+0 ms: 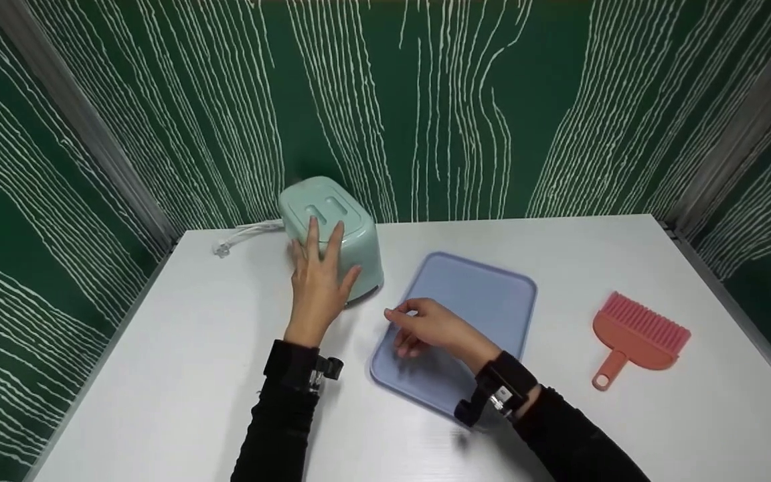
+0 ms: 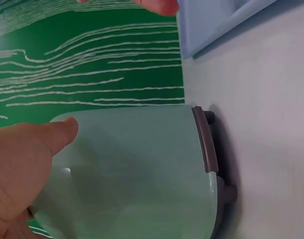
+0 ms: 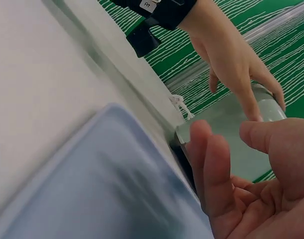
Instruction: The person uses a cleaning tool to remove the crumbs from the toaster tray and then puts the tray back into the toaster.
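Observation:
A mint-green toaster (image 1: 362, 251) with two slots on its top stands at the back left of the table. My left hand (image 1: 317, 288) rests on it with fingers spread over its top edge and the thumb along its near face. In the left wrist view, the toaster's smooth side (image 2: 132, 169) fills much of the picture, with its dark base and feet by the table. My right hand (image 1: 436, 328) hovers over a blue rectangular tray (image 1: 486, 284), its fingers loosely bent and holding nothing. The right wrist view shows that hand's fingers (image 3: 217, 174) near the toaster.
A white cord with a plug (image 1: 223, 250) lies left of the toaster. On the right side of the white table (image 1: 178, 375) is a red hand brush (image 1: 636, 341), apparently set with a dustpan. Green walls with white wavy lines (image 1: 439, 120) enclose the back and sides.

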Demonstrator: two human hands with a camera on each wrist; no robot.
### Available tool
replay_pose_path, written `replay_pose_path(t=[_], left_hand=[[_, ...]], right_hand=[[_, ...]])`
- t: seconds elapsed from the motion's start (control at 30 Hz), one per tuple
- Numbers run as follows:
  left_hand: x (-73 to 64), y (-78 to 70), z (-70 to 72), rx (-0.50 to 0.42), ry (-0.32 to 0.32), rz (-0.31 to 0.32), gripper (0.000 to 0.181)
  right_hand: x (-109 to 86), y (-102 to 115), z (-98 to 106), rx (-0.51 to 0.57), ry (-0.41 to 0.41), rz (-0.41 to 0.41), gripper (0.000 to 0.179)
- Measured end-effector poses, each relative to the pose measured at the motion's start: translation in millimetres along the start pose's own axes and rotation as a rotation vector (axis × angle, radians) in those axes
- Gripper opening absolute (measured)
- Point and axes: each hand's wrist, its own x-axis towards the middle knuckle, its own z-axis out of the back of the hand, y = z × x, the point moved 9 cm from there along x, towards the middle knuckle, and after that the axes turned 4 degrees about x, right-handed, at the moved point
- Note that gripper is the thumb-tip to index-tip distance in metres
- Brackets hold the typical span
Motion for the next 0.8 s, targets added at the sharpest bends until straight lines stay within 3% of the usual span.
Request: replay_pose_path(t=[0.4,0.6,0.8], left_hand=[[-4.2,0.6,-2.1,0.077,-0.058,-0.038,0.069],[-4.9,-0.9,0.2,0.123,-0.103,-0.076,0.068],[-2.2,-0.8,1.4,0.126,-0.100,-0.076,0.067]], right_hand=[[31.5,0,-33,0.225,0.025,-0.096,0.061],[44.4,0,-41,0.312,0.021,-0.140,0.056],[58.9,-3,-38,0.464,-0.053,-0.160,0.041]])
